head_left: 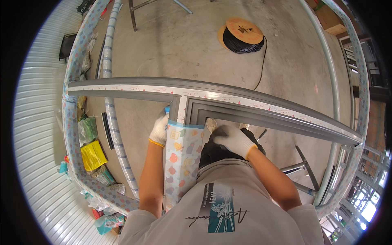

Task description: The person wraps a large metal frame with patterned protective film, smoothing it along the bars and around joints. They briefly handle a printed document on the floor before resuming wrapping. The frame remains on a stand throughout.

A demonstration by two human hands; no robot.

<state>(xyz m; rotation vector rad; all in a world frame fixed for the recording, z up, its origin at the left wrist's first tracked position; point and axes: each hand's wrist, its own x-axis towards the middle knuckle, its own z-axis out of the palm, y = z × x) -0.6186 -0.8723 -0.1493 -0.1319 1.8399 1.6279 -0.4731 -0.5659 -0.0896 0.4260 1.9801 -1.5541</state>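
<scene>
A grey window frame (153, 86) with a strip of printed protective film along it crosses in front of me. Its upright bar (182, 109) comes down toward my body, and the lower part is covered by a patterned wrapping film (183, 151) with a blue edge. My left hand (159, 131), in a white knitted glove, is closed on the left side of this wrapping; its fingertips are partly hidden behind the bar. To the right of the wrapped bar, under the frame's inner edge, is my gloved right hand (234, 141). Motion smears its fingers, so their grip cannot be made out.
Beyond the frame, a spool of black cord (243, 36) stands on the concrete floor, its loose end trailing toward the frame. Film-wrapped tubes (111, 81) run along the left. A yellow packet (93, 156) lies among bags there. Metal legs (304, 167) show at lower right.
</scene>
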